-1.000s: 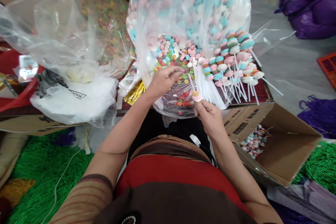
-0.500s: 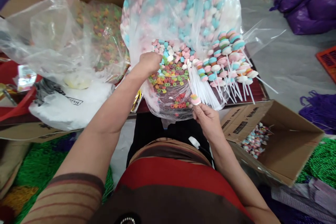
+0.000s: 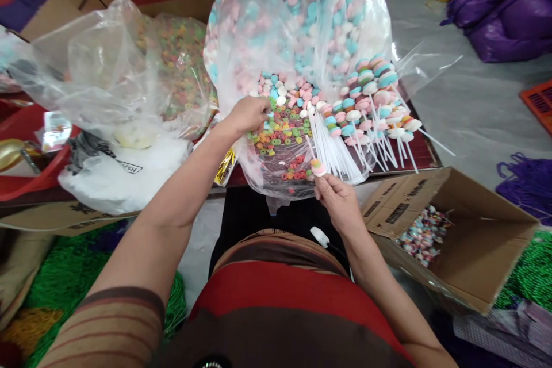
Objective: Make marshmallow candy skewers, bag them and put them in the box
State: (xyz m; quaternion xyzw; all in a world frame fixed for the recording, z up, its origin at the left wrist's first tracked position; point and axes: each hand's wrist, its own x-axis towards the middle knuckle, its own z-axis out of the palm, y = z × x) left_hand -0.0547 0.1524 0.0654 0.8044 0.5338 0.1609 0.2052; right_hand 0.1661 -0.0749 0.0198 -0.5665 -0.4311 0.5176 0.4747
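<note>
My right hand pinches a candy skewer, a short stack of pink, white and orange sweets with its thin white stick pointing up and away. My left hand reaches to the near side of the loose candy, its fingers closed together. Something pale blue shows at those fingertips, but whether it is gripped is unclear. Ring-shaped gummies in green, yellow and red lie beside the left hand. Behind them are pink, blue and white button-shaped candies. A bundle of white sticks fans out beyond my right hand.
Finished candy skewers are piled at the right. A large candy-filled bag stands behind, with a bag of gummies to the left. An open cardboard box sits lower right; a red basin is far left.
The view has shifted slightly. My right hand has tilted the skewer, so more of its stick shows. My left hand stays at the loose candy, its fingers slightly moved.
</note>
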